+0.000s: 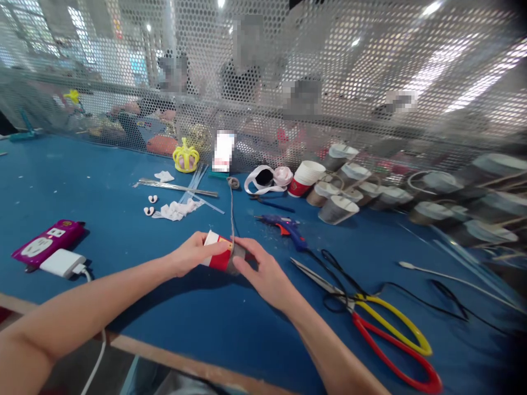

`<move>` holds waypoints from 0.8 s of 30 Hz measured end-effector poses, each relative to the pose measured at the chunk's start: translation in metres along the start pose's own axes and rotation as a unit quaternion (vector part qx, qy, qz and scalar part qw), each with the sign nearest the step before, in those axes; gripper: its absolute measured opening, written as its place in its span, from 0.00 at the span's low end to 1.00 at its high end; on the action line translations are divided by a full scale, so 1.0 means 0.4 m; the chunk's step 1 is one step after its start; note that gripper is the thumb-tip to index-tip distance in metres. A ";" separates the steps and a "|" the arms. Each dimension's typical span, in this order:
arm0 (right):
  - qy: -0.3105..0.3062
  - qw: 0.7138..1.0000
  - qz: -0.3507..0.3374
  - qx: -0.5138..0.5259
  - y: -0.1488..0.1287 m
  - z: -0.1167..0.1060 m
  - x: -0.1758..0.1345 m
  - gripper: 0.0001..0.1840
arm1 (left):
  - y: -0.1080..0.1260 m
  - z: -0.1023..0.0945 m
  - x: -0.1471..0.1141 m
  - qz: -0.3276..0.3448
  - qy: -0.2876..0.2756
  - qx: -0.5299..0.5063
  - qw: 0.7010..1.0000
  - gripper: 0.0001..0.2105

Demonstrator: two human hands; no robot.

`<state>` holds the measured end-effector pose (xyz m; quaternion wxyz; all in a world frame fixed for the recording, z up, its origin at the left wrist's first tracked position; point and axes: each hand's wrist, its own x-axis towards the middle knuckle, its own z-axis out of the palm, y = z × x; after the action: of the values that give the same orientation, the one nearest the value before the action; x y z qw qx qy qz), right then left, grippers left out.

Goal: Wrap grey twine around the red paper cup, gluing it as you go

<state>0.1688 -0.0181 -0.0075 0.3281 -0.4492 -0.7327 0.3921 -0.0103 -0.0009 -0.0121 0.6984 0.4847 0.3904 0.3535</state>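
Observation:
A red and white paper cup [217,257] lies on its side between my two hands, its lower end wrapped in grey yarn. My left hand [195,253] grips the cup at its white end, thumb along the red side. At the yarn-covered end, my right hand [260,270] has its fingers and thumb around the cup. A strand of grey yarn [232,211] runs from the cup away to a small grey ball of yarn [233,183] on the blue table.
Right of my hands lie a glue gun [288,227] and scissors [366,318] with red and yellow handles. Wrapped cups [338,210] crowd the right back beside stacked paper cups [305,178]. A purple power strip [49,241] sits left. Perforated metal mesh [263,82] stands behind.

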 end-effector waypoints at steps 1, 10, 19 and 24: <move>0.000 1.000 -0.016 -0.004 -0.003 0.000 0.001 0.28 | -0.001 0.002 -0.003 0.009 -0.005 0.024 1.000 0.18; -0.018 0.997 0.010 0.068 -0.021 0.019 -0.002 0.37 | -0.005 0.021 -0.018 0.087 -0.087 0.242 0.963 0.16; -0.013 0.998 -0.054 -0.017 -0.026 0.032 -0.014 0.36 | -0.005 0.037 -0.014 -0.027 -0.015 0.133 0.991 0.17; 0.033 0.994 -0.043 -0.096 -0.018 0.018 0.002 0.29 | -0.020 0.031 -0.009 -0.009 0.013 0.140 0.990 0.17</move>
<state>0.1597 -0.0213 -0.0047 0.3240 -0.4596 -0.7744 0.2900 0.0001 -0.0113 -0.0162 0.6218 0.5692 0.4495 0.2956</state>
